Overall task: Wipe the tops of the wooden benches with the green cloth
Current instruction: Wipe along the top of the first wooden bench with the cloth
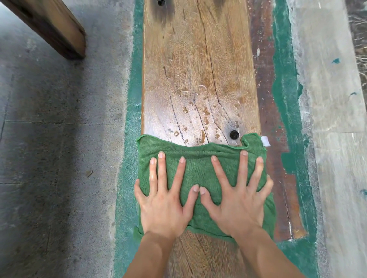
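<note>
A long wooden bench (198, 65) runs away from me down the middle of the view, its top cracked and dotted with water drops. The green cloth (198, 166) lies spread across the full width of the bench near me, a white tag at its far right corner. My left hand (166, 198) presses flat on the cloth's left half, fingers spread, thumb over the bench's left edge. My right hand (238, 196) presses flat on the right half, fingers spread likewise. The two hands' inner fingers nearly touch at the middle. Beneath the cloth, the wood is hidden.
A dark bolt hole (234, 134) sits just beyond the cloth, another (161, 2) at the bench's far end. The end of a second wooden bench (57, 29) shows at upper left. Grey concrete floor (59, 148) lies left; green and red worn paint (286, 99) right.
</note>
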A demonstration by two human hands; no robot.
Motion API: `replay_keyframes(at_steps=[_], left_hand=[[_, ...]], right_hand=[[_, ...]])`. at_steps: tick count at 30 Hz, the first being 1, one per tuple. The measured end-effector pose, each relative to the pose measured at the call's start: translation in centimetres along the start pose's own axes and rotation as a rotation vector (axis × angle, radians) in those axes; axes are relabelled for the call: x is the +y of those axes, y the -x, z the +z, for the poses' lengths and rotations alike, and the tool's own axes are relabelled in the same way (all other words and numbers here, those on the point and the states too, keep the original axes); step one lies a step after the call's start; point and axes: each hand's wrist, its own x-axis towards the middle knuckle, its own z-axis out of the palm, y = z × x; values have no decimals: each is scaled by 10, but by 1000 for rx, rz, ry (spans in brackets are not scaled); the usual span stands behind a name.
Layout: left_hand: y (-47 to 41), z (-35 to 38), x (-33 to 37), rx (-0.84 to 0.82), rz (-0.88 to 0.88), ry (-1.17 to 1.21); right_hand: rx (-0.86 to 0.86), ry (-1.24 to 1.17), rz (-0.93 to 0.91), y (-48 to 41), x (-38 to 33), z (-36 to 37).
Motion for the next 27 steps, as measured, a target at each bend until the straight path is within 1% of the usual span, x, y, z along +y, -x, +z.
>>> replay_keyframes(at_steps=[4,22,27], left_hand=[[-4,0,-1,1,0,8],[-44,-8,-2,-18,8,-22],[-78,-12,-2,7,11,-5]], right_hand=[[19,-2,-12,-4,0,0],[-26,-9,-11,-39,-5,-11],[-9,-12,-1,-73,-7,-17]])
